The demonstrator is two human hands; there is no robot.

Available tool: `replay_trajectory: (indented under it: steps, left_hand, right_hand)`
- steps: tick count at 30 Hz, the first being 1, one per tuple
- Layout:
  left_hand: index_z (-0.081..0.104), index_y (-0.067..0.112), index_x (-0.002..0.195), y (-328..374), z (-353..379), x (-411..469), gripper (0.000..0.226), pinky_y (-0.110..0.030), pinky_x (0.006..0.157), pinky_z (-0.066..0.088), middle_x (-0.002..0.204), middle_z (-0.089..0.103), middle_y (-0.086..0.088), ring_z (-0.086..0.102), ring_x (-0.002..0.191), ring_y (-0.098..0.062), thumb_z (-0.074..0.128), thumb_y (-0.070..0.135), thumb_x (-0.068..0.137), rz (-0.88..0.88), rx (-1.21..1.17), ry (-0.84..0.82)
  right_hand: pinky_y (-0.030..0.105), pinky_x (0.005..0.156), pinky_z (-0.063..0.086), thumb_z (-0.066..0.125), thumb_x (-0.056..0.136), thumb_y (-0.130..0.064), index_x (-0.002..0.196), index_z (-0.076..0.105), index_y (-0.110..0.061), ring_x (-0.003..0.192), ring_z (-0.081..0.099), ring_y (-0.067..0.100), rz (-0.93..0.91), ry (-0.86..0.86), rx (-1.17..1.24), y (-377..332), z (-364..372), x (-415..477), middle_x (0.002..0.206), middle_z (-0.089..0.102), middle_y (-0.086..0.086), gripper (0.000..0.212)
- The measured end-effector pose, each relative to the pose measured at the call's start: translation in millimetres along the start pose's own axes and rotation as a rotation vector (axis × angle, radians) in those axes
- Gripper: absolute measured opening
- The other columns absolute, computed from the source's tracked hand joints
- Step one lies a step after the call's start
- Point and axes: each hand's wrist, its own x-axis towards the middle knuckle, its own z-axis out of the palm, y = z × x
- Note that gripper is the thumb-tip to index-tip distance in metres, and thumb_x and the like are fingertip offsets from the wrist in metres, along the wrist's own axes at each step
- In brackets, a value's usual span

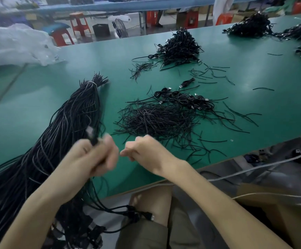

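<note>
Left hand grips black cable; right hand curled beside.

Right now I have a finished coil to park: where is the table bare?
Bare green runs between the big cable bundle and the loose tie pile, and left of the bundle up to the plastic bags. Crowded: centre and right, with stray ties and coiled cables.

left grip clenched, right grip curled

The green worktop carries a tied cable bundle along its left edge. Loose twist ties lie mid-table, with coiled USB cables just behind them.
</note>
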Motion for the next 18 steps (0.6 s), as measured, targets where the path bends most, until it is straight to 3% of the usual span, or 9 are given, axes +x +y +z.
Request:
replay_trajectory:
  steps: [1,3,6,8,10,12,14,16,18]
  left_hand:
    - [0.066,0.023,0.069,-0.6,1.4,-2.5,0.064,-0.026,0.049,0.035,0.055,0.049,-0.002,0.043,0.049,-0.017,0.043,0.078,0.092,-0.071,0.281,-0.098]
    - [0.069,0.030,0.075,-9.4,8.8,-3.2,0.058,-0.022,0.056,0.045,0.065,0.066,0.010,0.059,0.057,-0.008,0.036,0.076,0.090,-0.186,0.738,-0.207]
    - [0.065,0.023,0.086,-27.0,17.4,7.5,0.029,-0.017,0.067,0.041,0.085,0.068,0.020,0.066,0.085,-0.010,0.048,0.040,0.102,-0.184,0.851,0.070]
    - [0.067,0.018,0.112,-34.9,15.8,16.3,0.024,-0.011,0.085,0.042,0.122,0.067,0.012,0.064,0.117,-0.014,0.049,0.031,0.104,-0.086,0.668,0.300]
    - [0.059,0.026,0.134,-36.9,15.2,20.2,0.035,-0.010,0.110,0.035,0.148,0.054,0.015,0.046,0.140,0.000,0.041,0.036,0.106,0.007,0.363,0.267]
    - [0.055,0.020,0.144,-35.8,20.9,19.8,0.047,-0.020,0.117,0.033,0.154,0.052,0.008,0.042,0.146,-0.007,0.034,0.044,0.108,0.050,0.043,0.156]
    - [0.054,0.010,0.145,-31.6,21.9,21.7,0.057,-0.025,0.113,0.040,0.149,0.057,-0.003,0.050,0.141,-0.017,0.032,0.048,0.108,0.054,-0.266,0.172]
    - [0.058,0.005,0.137,-21.2,18.1,26.5,0.053,-0.025,0.102,0.051,0.137,0.066,-0.009,0.062,0.129,-0.019,0.034,0.042,0.108,0.037,-0.475,0.300]
    - [0.065,0.006,0.120,-13.5,16.4,29.5,0.041,-0.023,0.082,0.057,0.106,0.074,-0.002,0.072,0.094,-0.012,0.042,0.036,0.105,-0.017,-0.625,0.427]
  right_hand:
    - [0.038,0.081,0.042,0.054,0.107,-0.026,0.093,0.071,-0.016,0.075,0.050,0.018,-0.029,-0.002,-0.152,2.1,-6.8,2.6,0.081,0.067,-0.008,0.024]
    - [0.036,0.089,0.038,0.052,0.107,-0.033,0.095,0.070,-0.018,0.083,0.050,0.018,-0.032,0.030,-0.257,0.6,-19.4,4.9,0.088,0.071,-0.005,0.026]
    - [0.037,0.093,0.037,0.051,0.108,-0.026,0.083,0.062,-0.015,0.079,0.044,0.017,-0.028,0.168,-0.097,-10.6,-28.9,3.3,0.080,0.064,0.002,0.030]
    - [0.036,0.090,0.037,0.048,0.109,-0.023,0.079,0.059,-0.015,0.073,0.042,0.015,-0.041,0.238,0.024,-21.9,-30.8,0.9,0.072,0.056,-0.003,0.032]
    - [0.031,0.077,0.036,0.044,0.110,-0.029,0.075,0.056,-0.015,0.062,0.042,0.009,-0.063,0.294,0.255,-31.5,-27.2,-5.0,0.063,0.048,-0.014,0.040]
    - [0.033,0.066,0.038,0.043,0.110,-0.032,0.073,0.055,-0.012,0.058,0.045,0.013,-0.031,0.312,0.542,-35.1,-20.7,-10.8,0.061,0.052,-0.005,0.044]
    - [0.032,0.062,0.037,0.044,0.109,-0.036,0.072,0.056,-0.013,0.060,0.046,0.014,0.018,0.288,0.682,-31.0,-13.1,-16.2,0.065,0.055,0.006,0.045]
    - [0.022,0.061,0.034,0.047,0.107,-0.038,0.072,0.060,-0.015,0.057,0.044,0.003,0.067,0.217,0.700,-24.3,-3.7,-22.2,0.060,0.052,-0.009,0.044]
    - [0.016,0.059,0.034,0.050,0.107,-0.039,0.073,0.063,-0.017,0.054,0.046,0.002,0.127,0.147,0.672,-19.9,5.6,-27.9,0.057,0.053,-0.015,0.043]
